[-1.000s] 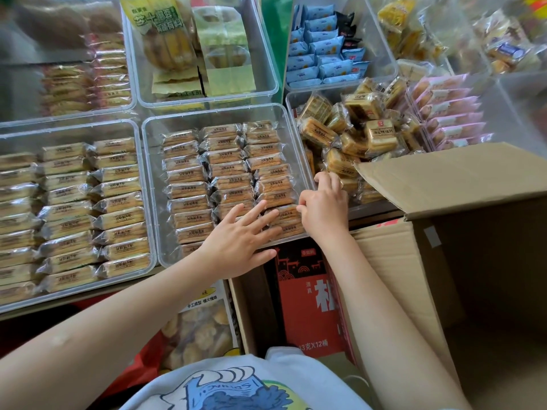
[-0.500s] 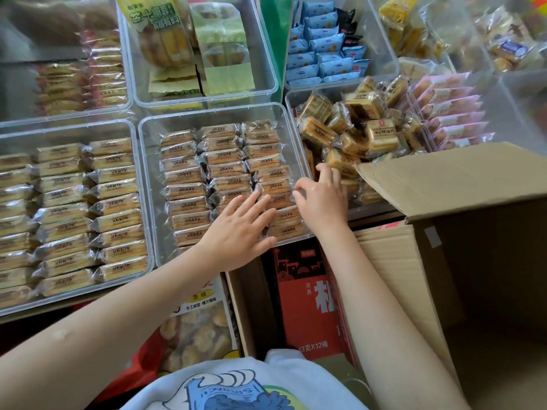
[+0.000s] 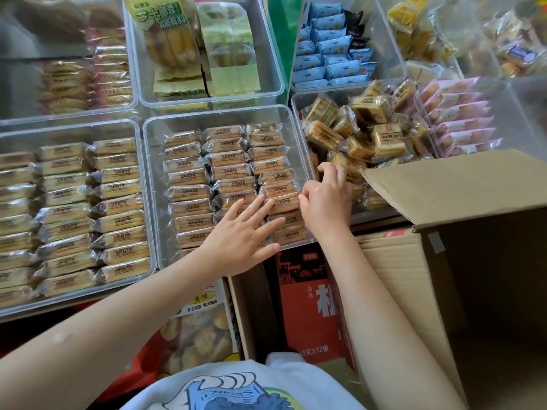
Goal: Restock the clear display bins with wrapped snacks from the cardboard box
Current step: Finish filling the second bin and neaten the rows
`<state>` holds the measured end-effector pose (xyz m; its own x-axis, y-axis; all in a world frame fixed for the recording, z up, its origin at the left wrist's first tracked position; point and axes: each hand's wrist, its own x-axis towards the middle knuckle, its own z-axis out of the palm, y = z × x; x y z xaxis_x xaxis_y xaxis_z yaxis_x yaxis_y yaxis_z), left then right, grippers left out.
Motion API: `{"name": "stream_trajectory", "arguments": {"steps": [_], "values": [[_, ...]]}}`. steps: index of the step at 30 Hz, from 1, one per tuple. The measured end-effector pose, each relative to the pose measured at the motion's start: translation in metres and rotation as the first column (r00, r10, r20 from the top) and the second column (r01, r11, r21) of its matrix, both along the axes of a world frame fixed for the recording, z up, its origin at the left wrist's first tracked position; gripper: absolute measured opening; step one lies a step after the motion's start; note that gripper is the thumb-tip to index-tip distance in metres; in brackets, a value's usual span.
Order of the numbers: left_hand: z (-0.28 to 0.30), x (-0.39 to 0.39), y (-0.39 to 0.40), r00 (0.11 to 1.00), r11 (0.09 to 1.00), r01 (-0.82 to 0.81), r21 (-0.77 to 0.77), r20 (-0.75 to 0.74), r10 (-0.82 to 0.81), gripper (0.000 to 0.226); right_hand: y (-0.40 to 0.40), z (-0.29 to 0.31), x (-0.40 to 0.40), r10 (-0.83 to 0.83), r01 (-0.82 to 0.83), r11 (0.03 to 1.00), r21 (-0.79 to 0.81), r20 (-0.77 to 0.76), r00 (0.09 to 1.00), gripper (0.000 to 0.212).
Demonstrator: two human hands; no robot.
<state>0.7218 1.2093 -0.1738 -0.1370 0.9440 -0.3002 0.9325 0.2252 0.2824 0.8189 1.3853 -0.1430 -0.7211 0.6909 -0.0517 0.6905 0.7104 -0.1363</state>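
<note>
Clear bin: both hands on wrapped snacks.

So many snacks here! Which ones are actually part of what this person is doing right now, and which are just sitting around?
In use:
left hand, flat on the rows
right hand, fingers curled at the right column
middle clear bin
wrapped snacks
cardboard box

Just around:
blue packets
pink packets
red carton

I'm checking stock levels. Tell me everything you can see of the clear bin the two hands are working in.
The clear bin is a rectangular transparent plastic tub with rounded corners. It holds three rows of tan wrapped snacks, with bare floor along its far and left sides. The left hand lies flat on the near packs; the right hand curls at its right rim.
</note>
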Motion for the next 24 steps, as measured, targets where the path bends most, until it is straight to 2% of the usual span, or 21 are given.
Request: {"name": "stream_trajectory", "arguments": {"steps": [8,13,16,19,24], "values": [[0.004,0.002,0.009,0.999,0.999,-0.017,-0.037,-0.038,0.015,0.076,0.001,-0.017,-0.001,0.031,-0.028,0.999,-0.042,0.059,0.998,0.010],[0.009,-0.002,0.017,0.999,1.000,-0.017,-0.003,-0.039,0.017,0.070,0.005,-0.018,-0.006,0.001,-0.002,1.000,-0.014,-0.045,0.999,0.014],[0.006,-0.005,0.017,0.999,0.999,-0.002,0.036,-0.038,0.004,0.074,0.003,-0.018,-0.016,0.011,-0.013,0.999,0.046,0.033,0.999,0.019],[0.001,-0.006,0.016,1.000,0.998,-0.008,0.065,-0.013,0.009,0.075,0.003,-0.020,-0.025,-0.021,0.018,0.999,0.033,0.085,0.996,0.022],[-0.002,-0.007,0.015,1.000,0.998,-0.014,0.055,0.012,0.013,0.079,0.008,-0.012,-0.032,-0.061,0.062,0.998,-0.012,0.049,0.997,0.017]]}}
